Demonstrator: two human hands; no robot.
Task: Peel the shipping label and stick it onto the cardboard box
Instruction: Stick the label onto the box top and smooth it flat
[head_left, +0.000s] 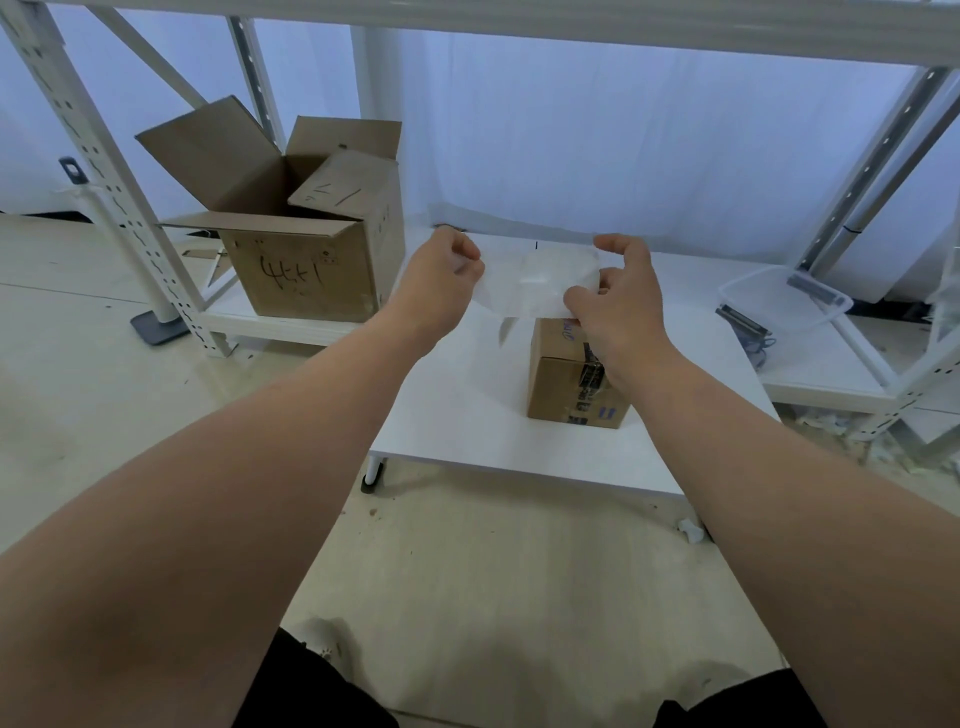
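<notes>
A small sealed cardboard box (558, 374) with black tape and blue marks stands on the low white table (467, 405). Above it I hold a white, partly translucent shipping label sheet (530, 283) stretched between both hands. My left hand (441, 275) pinches the sheet's left edge with closed fingers. My right hand (618, 296) grips the right edge between thumb and fingers, just over the box's top. The sheet hides the far part of the box top. Whether the label has come off its backing I cannot tell.
A large open cardboard box (306, 234) with handwriting stands on a low shelf at the left. White perforated rack posts (104, 171) rise left and right. A clear plastic tub (784, 301) lies on the right shelf. My knees are at the bottom edge.
</notes>
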